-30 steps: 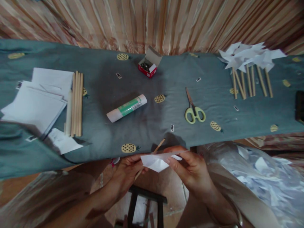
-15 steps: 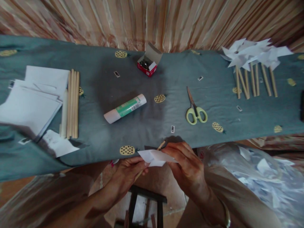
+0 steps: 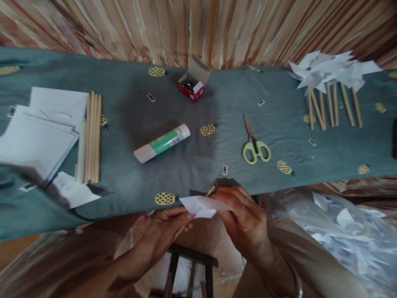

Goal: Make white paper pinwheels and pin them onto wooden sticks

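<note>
Stick [image 3: 211, 191] runs seven to one o'clock; left fingers [image 3: 187, 216] pinch it and folded paper [image 3: 203, 207], right fingers [image 3: 233, 198] its three-o'clock flap.

- On the tablecloth [image 3: 232, 111], the printed patch [image 3: 225, 170] nearest to the front edge seems to read "OBEY", standing sideways.
- The other small patches are too tiny for reading.
- Glue stick [image 3: 163, 142]: green label with barcode, letters blurred.
- Small red box [image 3: 185, 91]: white print, not legible.

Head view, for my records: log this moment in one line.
left hand: holding paper, stick; right hand: touching paper; scissors: on cloth; tube: on cloth
</note>
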The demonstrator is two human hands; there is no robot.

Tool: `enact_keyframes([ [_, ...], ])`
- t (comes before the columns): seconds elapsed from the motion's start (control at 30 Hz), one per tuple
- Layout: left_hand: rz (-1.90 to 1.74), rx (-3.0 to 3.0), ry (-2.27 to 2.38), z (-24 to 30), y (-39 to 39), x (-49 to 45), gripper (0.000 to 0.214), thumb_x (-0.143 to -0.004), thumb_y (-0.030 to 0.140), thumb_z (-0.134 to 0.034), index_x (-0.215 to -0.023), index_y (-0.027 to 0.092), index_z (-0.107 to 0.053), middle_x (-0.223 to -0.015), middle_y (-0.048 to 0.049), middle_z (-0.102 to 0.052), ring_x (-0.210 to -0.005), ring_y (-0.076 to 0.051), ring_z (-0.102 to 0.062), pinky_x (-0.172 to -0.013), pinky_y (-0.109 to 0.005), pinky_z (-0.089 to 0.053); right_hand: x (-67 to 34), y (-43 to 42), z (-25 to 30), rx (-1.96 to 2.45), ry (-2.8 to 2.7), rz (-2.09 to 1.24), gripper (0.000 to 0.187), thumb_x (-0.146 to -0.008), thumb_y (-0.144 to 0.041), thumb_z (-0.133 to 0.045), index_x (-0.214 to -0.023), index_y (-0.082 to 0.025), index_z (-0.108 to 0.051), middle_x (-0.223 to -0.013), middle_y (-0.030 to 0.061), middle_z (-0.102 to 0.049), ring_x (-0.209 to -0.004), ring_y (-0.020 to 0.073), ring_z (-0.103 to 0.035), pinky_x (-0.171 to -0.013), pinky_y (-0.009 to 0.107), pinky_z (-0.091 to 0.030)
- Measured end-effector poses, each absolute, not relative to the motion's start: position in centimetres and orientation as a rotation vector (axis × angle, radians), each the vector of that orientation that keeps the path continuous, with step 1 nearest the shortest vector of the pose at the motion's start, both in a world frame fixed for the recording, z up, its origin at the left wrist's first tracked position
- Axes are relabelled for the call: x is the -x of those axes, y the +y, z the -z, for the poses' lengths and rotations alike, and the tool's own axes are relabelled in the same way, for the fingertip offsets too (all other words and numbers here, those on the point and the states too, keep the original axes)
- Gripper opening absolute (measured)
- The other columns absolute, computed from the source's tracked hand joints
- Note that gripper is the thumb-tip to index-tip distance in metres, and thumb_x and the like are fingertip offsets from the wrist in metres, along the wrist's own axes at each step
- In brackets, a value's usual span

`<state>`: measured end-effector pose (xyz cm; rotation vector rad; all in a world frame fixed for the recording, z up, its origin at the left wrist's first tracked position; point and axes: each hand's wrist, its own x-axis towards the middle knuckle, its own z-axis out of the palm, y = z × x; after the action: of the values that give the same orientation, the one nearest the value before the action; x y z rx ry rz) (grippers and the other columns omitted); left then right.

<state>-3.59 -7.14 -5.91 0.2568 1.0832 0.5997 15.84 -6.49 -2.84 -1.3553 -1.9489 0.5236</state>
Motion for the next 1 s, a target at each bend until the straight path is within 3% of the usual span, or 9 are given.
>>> enact_keyframes([
  [0.67,-0.578,-0.277,1.126,5.9,-6.9,3.6,0.025,-0.058,0.037,-0.089,-0.071,0.018,-0.078,-0.062,0.0006,-0.067,-0.060,-0.009,-0.054,-0.064,-0.020,-0.046,-15.5,-6.3,2.5,1.412,-1.915,-0.533,0.020,-0.087,-0.005,-0.056,-0.100,-0.019,-0.062,-0.093,0.0047,-0.072,-0.087,0.0166,-0.065,-0.080,0.031,-0.053],
  [1.0,-0.617,-0.275,1.124,6.0,-7.2,3.5,0.023,-0.059,0.034,-0.088,-0.074,0.019,-0.079,-0.067,-0.0012,-0.069,-0.062,-0.009,-0.054,-0.065,-0.022,-0.047,-15.7,-5.4,1.1,1.550,-1.844,-0.793,0.008,-0.091,-0.019,-0.059,-0.093,-0.020,-0.068,-0.088,0.0019,-0.073,-0.083,0.0159,-0.067,-0.078,0.030,-0.051],
])
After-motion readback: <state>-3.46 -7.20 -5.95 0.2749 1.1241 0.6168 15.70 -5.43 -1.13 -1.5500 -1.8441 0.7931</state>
